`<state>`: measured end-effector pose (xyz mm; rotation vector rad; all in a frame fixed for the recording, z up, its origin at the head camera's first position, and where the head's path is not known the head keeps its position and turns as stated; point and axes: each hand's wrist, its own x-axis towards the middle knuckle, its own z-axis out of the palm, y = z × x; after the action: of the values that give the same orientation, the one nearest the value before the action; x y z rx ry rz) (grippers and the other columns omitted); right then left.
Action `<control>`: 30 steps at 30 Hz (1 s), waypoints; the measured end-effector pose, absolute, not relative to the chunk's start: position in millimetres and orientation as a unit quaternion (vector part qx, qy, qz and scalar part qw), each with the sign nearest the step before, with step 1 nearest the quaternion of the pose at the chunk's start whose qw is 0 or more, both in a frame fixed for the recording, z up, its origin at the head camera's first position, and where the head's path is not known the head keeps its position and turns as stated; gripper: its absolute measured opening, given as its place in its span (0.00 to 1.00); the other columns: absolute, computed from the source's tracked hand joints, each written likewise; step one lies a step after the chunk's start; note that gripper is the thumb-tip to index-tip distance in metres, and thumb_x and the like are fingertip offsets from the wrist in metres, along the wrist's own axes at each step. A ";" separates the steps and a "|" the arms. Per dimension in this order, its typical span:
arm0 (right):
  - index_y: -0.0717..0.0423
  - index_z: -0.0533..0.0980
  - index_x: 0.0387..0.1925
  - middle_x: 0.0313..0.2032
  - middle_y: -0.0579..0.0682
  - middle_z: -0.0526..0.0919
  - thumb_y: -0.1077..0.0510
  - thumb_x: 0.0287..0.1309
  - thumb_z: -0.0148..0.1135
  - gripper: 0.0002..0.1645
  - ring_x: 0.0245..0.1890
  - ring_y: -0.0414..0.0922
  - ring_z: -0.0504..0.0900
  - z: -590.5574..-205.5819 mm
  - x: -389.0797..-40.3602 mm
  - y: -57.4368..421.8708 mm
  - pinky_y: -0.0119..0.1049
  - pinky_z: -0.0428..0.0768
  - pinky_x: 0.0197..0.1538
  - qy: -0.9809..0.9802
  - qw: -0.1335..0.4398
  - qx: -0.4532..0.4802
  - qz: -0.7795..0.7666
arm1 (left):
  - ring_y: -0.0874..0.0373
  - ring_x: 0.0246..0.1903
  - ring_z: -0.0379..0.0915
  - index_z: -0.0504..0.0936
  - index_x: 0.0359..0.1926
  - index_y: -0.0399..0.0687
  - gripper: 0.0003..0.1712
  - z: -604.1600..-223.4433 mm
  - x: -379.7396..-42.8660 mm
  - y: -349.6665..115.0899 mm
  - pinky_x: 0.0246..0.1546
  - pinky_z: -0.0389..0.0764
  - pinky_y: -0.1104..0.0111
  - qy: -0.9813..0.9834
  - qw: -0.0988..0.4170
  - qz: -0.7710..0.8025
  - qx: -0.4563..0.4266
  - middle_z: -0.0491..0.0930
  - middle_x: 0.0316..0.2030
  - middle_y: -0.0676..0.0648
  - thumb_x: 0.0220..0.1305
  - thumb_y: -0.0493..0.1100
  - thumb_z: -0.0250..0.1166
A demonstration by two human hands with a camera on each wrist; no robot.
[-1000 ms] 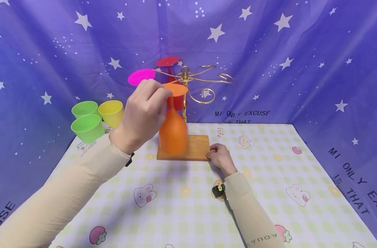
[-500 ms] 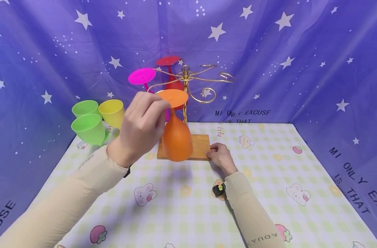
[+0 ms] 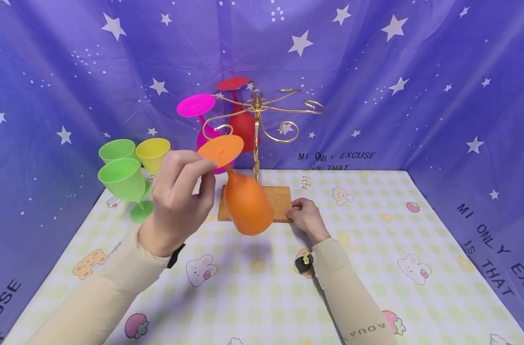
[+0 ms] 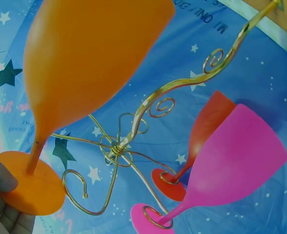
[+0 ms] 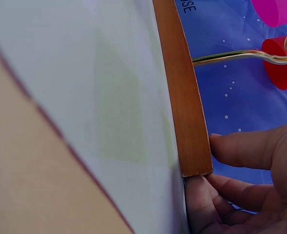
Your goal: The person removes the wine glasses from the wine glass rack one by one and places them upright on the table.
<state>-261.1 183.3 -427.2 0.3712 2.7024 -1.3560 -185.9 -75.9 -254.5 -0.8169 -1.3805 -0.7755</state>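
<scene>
- Left grip [image 3: 180, 201] pinches the orange goblet [image 3: 249, 203] by its foot, leaving the stem free; it tilts bowl-down before the gold rack [image 3: 256, 139].
- Right grip [image 3: 308, 220] pinches the wooden base [image 3: 280, 199] at its edge, probably steadying it.

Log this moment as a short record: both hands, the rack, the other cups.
Left hand: pinches the foot of the orange cup
Orange cup: tilted, bowl lower than foot
Right hand: grips a corner of the wooden base
Rack: holds pink cup, red cup, both upside down
Standing at left: two green cups, yellow cup
</scene>
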 end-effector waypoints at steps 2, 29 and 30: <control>0.62 0.72 0.54 0.42 0.55 0.78 0.59 0.57 0.63 0.23 0.41 0.50 0.76 -427.3 -261.3 183.5 0.41 0.74 0.45 0.887 0.048 0.123 -0.443 | 0.43 0.25 0.70 0.79 0.27 0.34 0.08 -257.4 -183.7 -75.7 0.28 0.72 0.58 -0.592 0.637 -0.347 -0.352 0.72 0.24 0.38 0.48 0.21 0.59; 0.65 0.72 0.54 0.43 0.57 0.77 0.57 0.58 0.61 0.24 0.41 0.51 0.75 -420.5 -256.1 185.6 0.42 0.75 0.45 0.883 0.047 0.095 -0.457 | 0.42 0.27 0.69 0.79 0.27 0.28 0.08 -339.3 -203.0 -88.4 0.33 0.70 0.65 -0.662 0.555 -0.467 -0.190 0.73 0.23 0.34 0.44 0.18 0.61; 0.64 0.72 0.54 0.44 0.58 0.77 0.56 0.59 0.60 0.24 0.41 0.51 0.75 -418.0 -255.8 186.1 0.42 0.74 0.46 0.882 0.045 0.090 -0.461 | 0.42 0.27 0.69 0.79 0.27 0.27 0.09 -339.0 -201.9 -86.2 0.34 0.70 0.66 -0.665 0.548 -0.474 -0.183 0.73 0.23 0.34 0.43 0.16 0.60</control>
<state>-255.8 186.1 -418.0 0.2763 2.6940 -1.4070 -201.9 -86.2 -339.0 -0.4329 -1.5747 -1.1237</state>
